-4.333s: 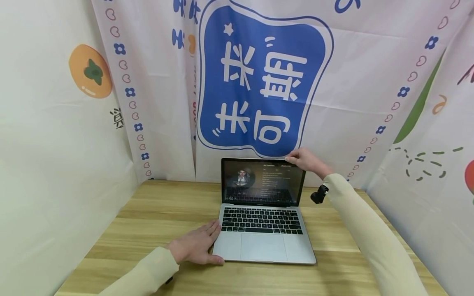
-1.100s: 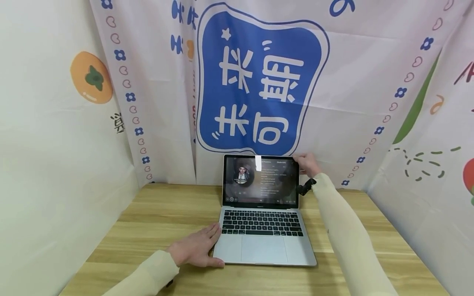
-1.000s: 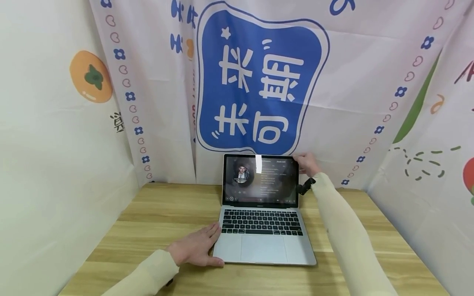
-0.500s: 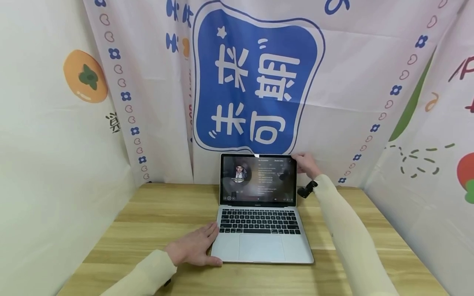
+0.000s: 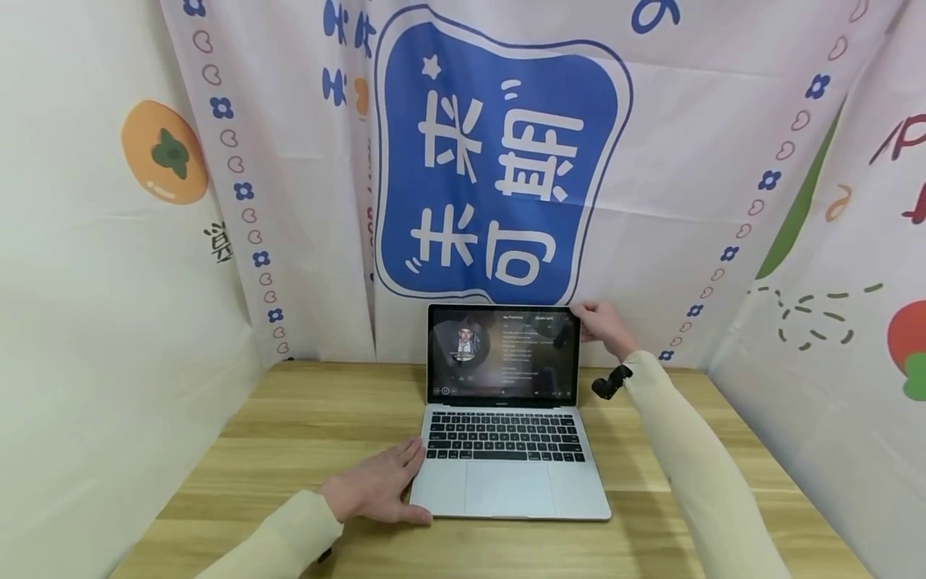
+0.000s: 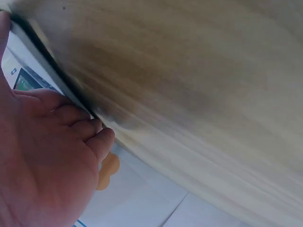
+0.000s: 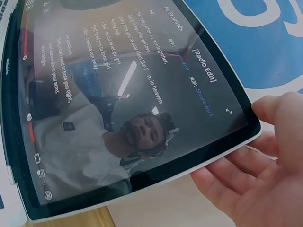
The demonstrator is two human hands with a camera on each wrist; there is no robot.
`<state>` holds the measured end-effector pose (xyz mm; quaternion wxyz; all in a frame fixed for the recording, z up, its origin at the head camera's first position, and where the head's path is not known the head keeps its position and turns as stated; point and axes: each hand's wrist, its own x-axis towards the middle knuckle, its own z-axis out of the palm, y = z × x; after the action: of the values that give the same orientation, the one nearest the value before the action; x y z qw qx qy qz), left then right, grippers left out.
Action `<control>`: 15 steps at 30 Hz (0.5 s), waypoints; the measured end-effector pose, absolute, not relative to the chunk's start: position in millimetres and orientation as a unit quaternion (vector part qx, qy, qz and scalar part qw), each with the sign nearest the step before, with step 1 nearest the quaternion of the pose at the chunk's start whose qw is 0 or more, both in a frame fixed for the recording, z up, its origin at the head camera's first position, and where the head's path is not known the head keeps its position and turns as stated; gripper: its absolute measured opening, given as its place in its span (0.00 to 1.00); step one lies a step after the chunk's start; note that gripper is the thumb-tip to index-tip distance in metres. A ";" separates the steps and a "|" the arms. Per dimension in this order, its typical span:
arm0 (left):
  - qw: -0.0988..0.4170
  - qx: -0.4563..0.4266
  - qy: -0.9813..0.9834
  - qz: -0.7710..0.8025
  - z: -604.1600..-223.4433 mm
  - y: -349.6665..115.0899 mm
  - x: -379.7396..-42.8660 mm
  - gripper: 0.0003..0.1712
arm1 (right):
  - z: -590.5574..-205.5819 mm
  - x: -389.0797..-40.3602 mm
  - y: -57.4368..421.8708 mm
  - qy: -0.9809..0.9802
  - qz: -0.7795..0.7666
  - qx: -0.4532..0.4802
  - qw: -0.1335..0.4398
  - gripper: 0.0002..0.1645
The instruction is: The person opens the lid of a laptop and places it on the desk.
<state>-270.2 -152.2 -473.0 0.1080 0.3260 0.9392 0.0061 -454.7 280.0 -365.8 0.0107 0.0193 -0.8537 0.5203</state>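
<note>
A silver laptop (image 5: 510,488) lies open on the wooden table, its screen (image 5: 503,354) raised and lit with a music player and lyrics. My left hand (image 5: 376,485) rests at the base's front left corner, fingers along the left edge and thumb at the front edge. From the left wrist, that hand (image 6: 52,151) shows palm-on, fingertips against the base's thin edge. My right hand (image 5: 606,326) holds the screen's top right corner. In the right wrist view, its thumb (image 7: 266,108) lies at the front bezel and the other fingers go behind the lid, partly hidden.
The wooden table (image 5: 318,426) extends to both sides of the laptop. A white cloth with a blue printed panel (image 5: 499,161) hangs close behind the screen. Printed cloth walls stand at left (image 5: 87,322) and right (image 5: 832,386).
Since the oldest frame my right hand has shifted from the screen's top edge to its right corner, and the screen leans further back. The left hand keeps its place on the base.
</note>
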 end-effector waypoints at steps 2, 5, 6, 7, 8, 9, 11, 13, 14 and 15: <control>0.110 0.325 0.939 0.014 -472.2 -152.3 -271.2 0.64 | -366.2 -452.2 281.3 -0.857 0.515 0.025 0.006 0.25; 0.111 0.321 0.940 0.027 -470.9 -152.6 -274.2 0.61 | -367.1 -447.5 283.6 -0.859 0.511 0.035 -0.001 0.26; 0.110 0.319 0.941 0.031 -469.8 -152.6 -275.3 0.60 | -367.6 -446.4 284.7 -0.860 0.509 0.039 -0.003 0.26; 0.109 0.318 0.941 0.036 -468.1 -152.8 -276.7 0.59 | -368.0 -445.6 285.7 -0.860 0.509 0.043 -0.006 0.26; 0.107 0.317 0.942 0.039 -465.8 -153.0 -278.3 0.57 | -368.3 -444.9 286.7 -0.861 0.506 0.046 -0.009 0.26; 0.101 0.317 0.942 0.038 -463.4 -153.1 -280.2 0.56 | -368.3 -443.7 287.8 -0.863 0.502 0.048 -0.012 0.25; 0.095 0.314 0.944 0.039 -456.9 -153.3 -284.7 0.53 | -368.7 -442.0 291.1 -0.871 0.488 0.057 -0.015 0.25; 0.085 0.307 0.947 0.039 -450.1 -154.3 -290.4 0.51 | -368.8 -439.8 294.8 -0.881 0.469 0.059 -0.015 0.24; 0.081 0.302 0.949 0.038 -446.7 -155.3 -293.9 0.50 | -368.5 -438.2 296.7 -0.887 0.457 0.061 -0.014 0.24; 0.076 0.298 0.951 0.039 -443.4 -156.4 -297.7 0.49 | -368.2 -436.3 298.6 -0.892 0.448 0.062 -0.014 0.24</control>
<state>-297.7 -156.4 -443.4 0.0765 0.2981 0.9507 0.0390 -436.3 298.6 -368.2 -0.0139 0.0620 -0.8917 0.4481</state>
